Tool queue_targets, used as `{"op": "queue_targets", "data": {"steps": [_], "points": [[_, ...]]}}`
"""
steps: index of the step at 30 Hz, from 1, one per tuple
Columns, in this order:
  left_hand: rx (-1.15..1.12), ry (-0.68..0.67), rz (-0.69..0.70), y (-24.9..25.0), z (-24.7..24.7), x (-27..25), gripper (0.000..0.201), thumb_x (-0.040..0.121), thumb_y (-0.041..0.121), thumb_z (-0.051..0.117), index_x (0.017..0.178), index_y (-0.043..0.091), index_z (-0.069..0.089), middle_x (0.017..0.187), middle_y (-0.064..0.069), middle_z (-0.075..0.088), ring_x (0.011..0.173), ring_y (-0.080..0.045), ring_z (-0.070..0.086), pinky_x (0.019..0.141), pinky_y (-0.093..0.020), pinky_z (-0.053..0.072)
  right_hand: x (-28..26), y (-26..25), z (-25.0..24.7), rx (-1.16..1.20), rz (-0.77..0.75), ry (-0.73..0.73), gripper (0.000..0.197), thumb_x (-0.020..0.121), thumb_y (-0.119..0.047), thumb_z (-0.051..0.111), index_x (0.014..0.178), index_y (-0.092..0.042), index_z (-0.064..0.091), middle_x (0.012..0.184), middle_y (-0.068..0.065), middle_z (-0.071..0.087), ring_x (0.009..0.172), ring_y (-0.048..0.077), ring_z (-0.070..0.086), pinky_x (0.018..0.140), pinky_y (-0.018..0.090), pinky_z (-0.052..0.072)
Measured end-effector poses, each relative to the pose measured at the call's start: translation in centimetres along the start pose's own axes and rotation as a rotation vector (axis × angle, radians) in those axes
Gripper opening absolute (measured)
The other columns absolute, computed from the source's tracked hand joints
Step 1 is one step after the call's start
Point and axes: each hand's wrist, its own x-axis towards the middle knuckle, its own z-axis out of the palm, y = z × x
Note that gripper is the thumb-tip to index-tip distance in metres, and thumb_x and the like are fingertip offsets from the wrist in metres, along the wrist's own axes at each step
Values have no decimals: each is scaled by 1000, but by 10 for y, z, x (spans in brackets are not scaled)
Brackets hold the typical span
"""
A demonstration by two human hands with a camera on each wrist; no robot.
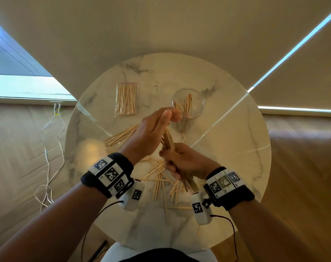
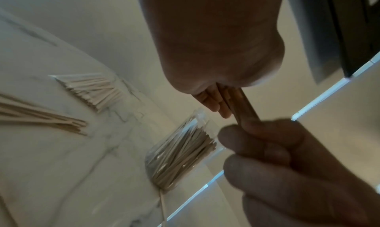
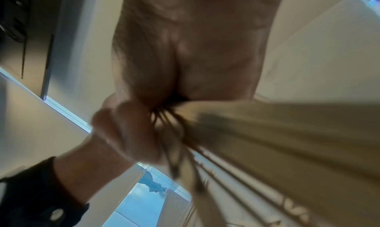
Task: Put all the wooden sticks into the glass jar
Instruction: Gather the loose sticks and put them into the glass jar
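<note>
My right hand (image 1: 181, 161) grips a bundle of wooden sticks (image 1: 168, 140) upright over the table's middle. My left hand (image 1: 153, 127) covers the bundle's top end, with its fingers (image 2: 213, 103) curled round the sticks (image 2: 244, 105). The right hand's fingers (image 2: 277, 157) wrap the bundle lower down. The glass jar (image 1: 188, 103) stands just beyond the left fingertips and holds several sticks. More loose sticks (image 1: 160, 178) lie in a heap under my wrists, and a smaller row (image 1: 121, 137) lies to the left. The right wrist view shows the bundle (image 3: 267, 133) blurred and close.
A clear plastic bag of sticks (image 1: 126, 99) lies at the back left of the round marble table (image 1: 227, 148). White cables (image 1: 47, 167) trail on the floor to the left. The table's near edge is close to my body.
</note>
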Motion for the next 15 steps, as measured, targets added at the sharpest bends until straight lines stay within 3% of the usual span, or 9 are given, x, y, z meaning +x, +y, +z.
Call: {"op": "queue_targets", "data": {"steps": [3, 6, 10, 15], "points": [[60, -129, -70, -3, -6, -8, 64, 106, 60, 20, 127, 24, 69, 127, 10, 72, 124, -3, 62, 108, -38, 48, 8, -9, 8, 49, -36, 36, 39, 109, -29, 47, 74, -14, 52, 52, 1, 49, 42, 18, 55, 47, 28, 53], [76, -94, -15, -9, -14, -15, 76, 103, 70, 15, 141, 21, 59, 142, 6, 63, 134, -4, 55, 113, -32, 44, 16, -11, 15, 149, -68, 139, 40, 109, -29, 48, 72, -15, 50, 50, 0, 45, 40, 16, 47, 42, 24, 45], [-7, 164, 108, -14, -12, -31, 81, 104, 67, 17, 143, 4, 49, 138, -7, 59, 130, -18, 56, 107, -37, 47, 25, -13, 19, 695, -158, 354, 42, 105, -32, 54, 65, -24, 41, 50, -7, 33, 39, 10, 29, 38, 22, 26], [-36, 197, 96, -20, 16, -77, 78, 104, 66, 19, 136, 3, 51, 134, -6, 59, 127, -22, 58, 104, -49, 50, 27, -26, 13, 1281, -380, 607, 44, 105, -31, 50, 63, -24, 35, 47, -8, 25, 36, 9, 22, 35, 24, 26]]}}
